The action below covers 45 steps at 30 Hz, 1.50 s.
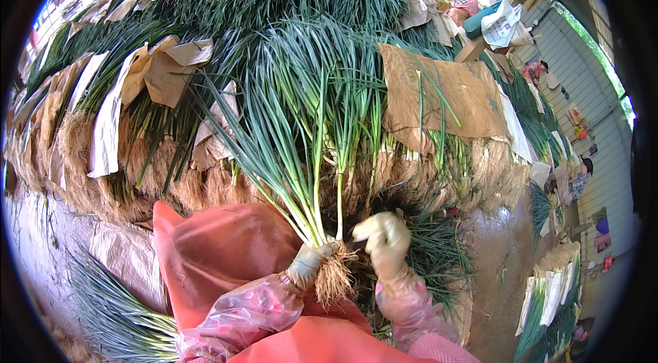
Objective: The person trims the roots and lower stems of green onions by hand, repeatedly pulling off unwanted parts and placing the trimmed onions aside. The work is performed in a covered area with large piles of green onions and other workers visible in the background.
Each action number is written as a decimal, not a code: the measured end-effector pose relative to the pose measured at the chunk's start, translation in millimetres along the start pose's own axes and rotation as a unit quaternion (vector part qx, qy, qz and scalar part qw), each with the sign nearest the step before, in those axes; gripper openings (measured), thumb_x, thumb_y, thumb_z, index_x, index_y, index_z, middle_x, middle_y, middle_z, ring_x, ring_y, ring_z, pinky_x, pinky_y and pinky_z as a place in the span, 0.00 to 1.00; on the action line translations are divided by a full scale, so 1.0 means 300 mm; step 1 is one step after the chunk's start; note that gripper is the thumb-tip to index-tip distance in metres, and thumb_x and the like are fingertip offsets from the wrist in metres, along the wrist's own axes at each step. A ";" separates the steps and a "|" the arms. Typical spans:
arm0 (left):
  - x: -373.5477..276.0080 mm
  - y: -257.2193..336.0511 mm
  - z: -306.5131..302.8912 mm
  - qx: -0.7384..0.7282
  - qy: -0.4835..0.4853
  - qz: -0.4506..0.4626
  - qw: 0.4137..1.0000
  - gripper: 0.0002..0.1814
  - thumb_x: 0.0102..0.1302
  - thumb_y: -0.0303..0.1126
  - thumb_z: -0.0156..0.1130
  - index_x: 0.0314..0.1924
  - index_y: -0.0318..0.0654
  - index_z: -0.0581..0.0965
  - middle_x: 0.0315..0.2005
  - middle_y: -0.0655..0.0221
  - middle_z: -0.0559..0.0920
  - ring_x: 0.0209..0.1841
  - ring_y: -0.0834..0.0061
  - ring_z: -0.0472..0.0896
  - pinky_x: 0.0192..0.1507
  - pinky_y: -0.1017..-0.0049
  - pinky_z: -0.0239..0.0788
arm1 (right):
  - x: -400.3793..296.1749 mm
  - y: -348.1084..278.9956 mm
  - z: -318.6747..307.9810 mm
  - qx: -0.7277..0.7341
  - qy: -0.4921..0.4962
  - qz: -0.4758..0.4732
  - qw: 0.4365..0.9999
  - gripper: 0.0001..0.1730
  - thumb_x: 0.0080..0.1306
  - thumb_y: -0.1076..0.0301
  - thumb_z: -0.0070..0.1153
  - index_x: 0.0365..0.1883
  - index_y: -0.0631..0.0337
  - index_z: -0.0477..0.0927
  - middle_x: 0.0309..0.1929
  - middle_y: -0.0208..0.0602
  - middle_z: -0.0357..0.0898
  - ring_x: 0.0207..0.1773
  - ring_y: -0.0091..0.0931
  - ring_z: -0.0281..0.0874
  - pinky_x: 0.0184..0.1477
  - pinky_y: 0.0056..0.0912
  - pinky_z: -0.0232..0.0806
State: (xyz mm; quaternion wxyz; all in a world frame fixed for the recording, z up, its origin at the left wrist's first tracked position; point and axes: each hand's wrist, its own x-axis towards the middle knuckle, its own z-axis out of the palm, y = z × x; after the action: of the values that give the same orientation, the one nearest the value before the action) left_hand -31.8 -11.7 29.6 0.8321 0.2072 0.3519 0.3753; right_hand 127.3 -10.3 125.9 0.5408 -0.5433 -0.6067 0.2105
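My gloved left hand (307, 263) is closed around the base of a small bunch of green onions (304, 204). Their long leaves fan up and away from me, and their tan roots (333, 276) hang below the fist. One stalk (339, 204) stands slightly apart at the bunch's right side. Just right of the roots is my gloved right hand (386, 245), blurred, with its fingers curled; nothing plainly shows in them, though the palm is hidden. Clear plastic sleeves cover both forearms. A red-orange apron (226, 239) spreads over my lap.
Ahead lies a long row of green onions, roots toward me, partly covered by brown paper (442, 91). More onions (123, 306) lie at my lower left, and loose leaves (437, 250) at my right. Wet floor (498, 260) extends rightward. Other people (578, 183) sit along the right wall.
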 end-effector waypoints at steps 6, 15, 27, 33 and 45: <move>-0.012 0.002 0.005 0.034 -0.049 -0.016 0.998 0.09 0.61 0.30 0.68 0.39 0.36 0.79 0.29 0.73 0.82 0.30 0.79 0.78 0.35 0.78 0.72 | 0.330 0.267 0.174 -0.574 -0.283 -0.085 0.764 0.23 0.65 0.62 0.61 0.52 0.68 0.74 0.25 0.32 0.80 0.24 0.26 0.75 0.37 0.33 0.67; -0.007 0.015 -0.041 0.037 -0.090 -0.052 0.994 0.19 0.62 0.38 0.71 0.49 0.34 0.80 0.31 0.73 0.81 0.32 0.82 0.76 0.39 0.77 0.73 | 0.792 0.522 0.242 -0.610 -0.315 0.028 0.727 0.16 0.65 0.63 0.52 0.25 0.64 0.83 0.21 0.42 0.79 0.29 0.37 0.81 0.31 0.43 0.72; -0.013 0.010 -0.077 -0.100 -0.172 -0.156 0.967 0.23 0.62 0.30 0.68 0.57 0.32 0.76 0.49 0.67 0.83 0.46 0.80 0.80 0.50 0.80 0.72 | 1.095 0.363 -0.850 -0.286 0.302 -0.049 0.908 0.20 0.69 0.53 0.48 0.32 0.60 0.84 0.32 0.46 0.83 0.33 0.39 0.79 0.41 0.40 0.68; -0.026 0.030 -0.055 -0.124 -0.187 -0.175 0.959 0.25 0.61 0.31 0.68 0.58 0.32 0.75 0.38 0.71 0.83 0.37 0.79 0.81 0.42 0.78 0.75 | 0.570 0.431 -0.935 -0.481 0.304 0.208 0.796 0.27 0.73 0.52 0.43 0.36 0.70 0.82 0.31 0.53 0.84 0.30 0.46 0.80 0.35 0.51 0.71; -0.058 -0.008 -0.022 -0.095 -0.187 -0.158 0.965 0.21 0.62 0.34 0.69 0.54 0.36 0.78 0.38 0.68 0.83 0.37 0.77 0.81 0.41 0.75 0.76 | 0.287 0.467 0.062 0.150 -0.123 0.260 0.946 0.28 0.71 0.64 0.55 0.68 0.58 0.67 0.50 0.35 0.81 0.39 0.25 0.82 0.50 0.28 0.74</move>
State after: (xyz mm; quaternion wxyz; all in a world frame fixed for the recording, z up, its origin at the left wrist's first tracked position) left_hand -43.9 -26.1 31.2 0.9475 0.1360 0.1812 0.2256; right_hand 186.3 117.3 38.4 0.4638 -0.5645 -0.4679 0.4973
